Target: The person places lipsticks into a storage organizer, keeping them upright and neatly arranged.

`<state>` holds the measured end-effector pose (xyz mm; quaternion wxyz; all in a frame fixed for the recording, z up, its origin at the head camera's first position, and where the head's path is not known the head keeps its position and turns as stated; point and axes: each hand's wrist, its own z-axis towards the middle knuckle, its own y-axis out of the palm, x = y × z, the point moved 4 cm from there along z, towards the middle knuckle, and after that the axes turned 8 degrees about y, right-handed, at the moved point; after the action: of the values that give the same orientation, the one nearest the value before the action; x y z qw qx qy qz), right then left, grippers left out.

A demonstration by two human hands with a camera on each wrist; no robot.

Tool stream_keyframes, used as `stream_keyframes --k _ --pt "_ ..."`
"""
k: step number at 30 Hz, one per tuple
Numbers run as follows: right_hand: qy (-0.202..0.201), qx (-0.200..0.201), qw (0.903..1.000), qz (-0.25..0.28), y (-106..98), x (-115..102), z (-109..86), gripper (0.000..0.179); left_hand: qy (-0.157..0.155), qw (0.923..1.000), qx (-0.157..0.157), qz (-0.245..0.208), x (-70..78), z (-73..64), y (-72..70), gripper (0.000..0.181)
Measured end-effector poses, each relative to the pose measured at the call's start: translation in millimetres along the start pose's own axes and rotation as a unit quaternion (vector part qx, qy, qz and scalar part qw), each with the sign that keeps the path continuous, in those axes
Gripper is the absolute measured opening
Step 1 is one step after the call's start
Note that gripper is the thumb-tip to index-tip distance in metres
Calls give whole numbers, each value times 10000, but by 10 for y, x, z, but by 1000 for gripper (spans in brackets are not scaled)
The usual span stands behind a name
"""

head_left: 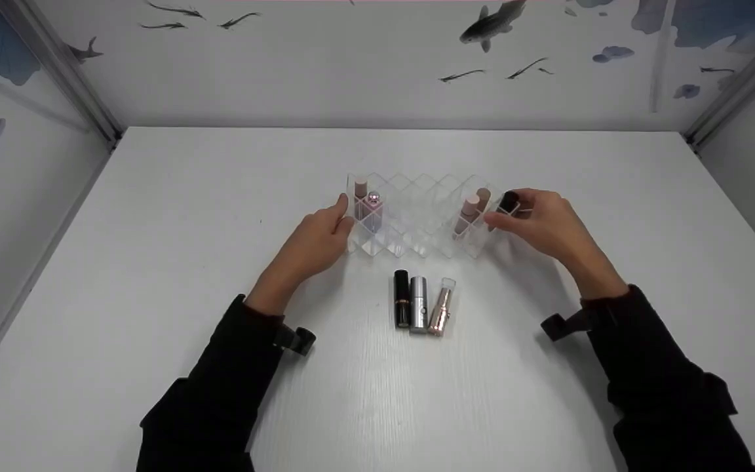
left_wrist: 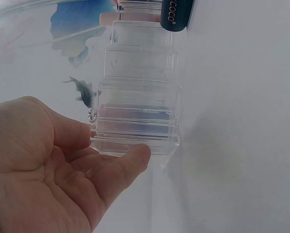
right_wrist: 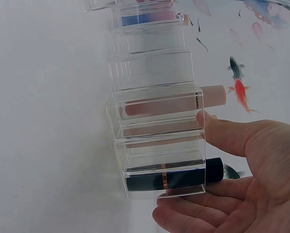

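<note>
A clear lipstick organizer (head_left: 420,203) with diamond-shaped compartments stands in front of both hands. My left hand (head_left: 315,242) holds its left end, thumb on the near side. At the right end my right hand (head_left: 548,226) grips the organizer, with its thumb by the top edge and its fingers round the outer side. Inside the end compartment there stands a black lipstick (right_wrist: 184,179) with a gold band. Beside it are a pale-capped lip gloss tube (right_wrist: 159,104) and a brownish-capped tube (head_left: 483,195). The left compartments hold a pink-and-blue tube (head_left: 372,213) and another pale-capped tube (head_left: 360,189).
On the white table (head_left: 325,406), nearer than the organizer, lie a black lipstick (head_left: 402,298), a silver lipstick (head_left: 419,305) and a rose-gold lipstick (head_left: 442,308) with a clear cap. A white panel (head_left: 351,65) with printed fish rises behind the table.
</note>
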<state>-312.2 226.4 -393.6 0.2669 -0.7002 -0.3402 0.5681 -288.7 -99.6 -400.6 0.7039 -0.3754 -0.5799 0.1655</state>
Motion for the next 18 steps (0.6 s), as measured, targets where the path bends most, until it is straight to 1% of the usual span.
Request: stream_keyframes --k 4,7,10,12,14,18 --pt "19 -29 10000 31 2 1 -4 69 -7 9997 184 -129 0 4 -8 51" --pt "30 -50 10000 44 2 5 -5 67 -48 9990 391 -192 17 5 -26 51" --pt "43 -65 10000 10 -2 6 -5 70 -124 9979 615 -174 47 -6 -58 52" --pt "36 -71 10000 -11 -4 6 -1 72 -113 9965 809 -189 79 -23 -92 52" --pt "37 -75 10000 -35 -6 6 3 75 -22 9943 1050 -183 123 -44 -128 48" --pt "-6 -36 10000 -77 -6 4 9 72 487 9872 1518 -9 242 -87 -185 41"
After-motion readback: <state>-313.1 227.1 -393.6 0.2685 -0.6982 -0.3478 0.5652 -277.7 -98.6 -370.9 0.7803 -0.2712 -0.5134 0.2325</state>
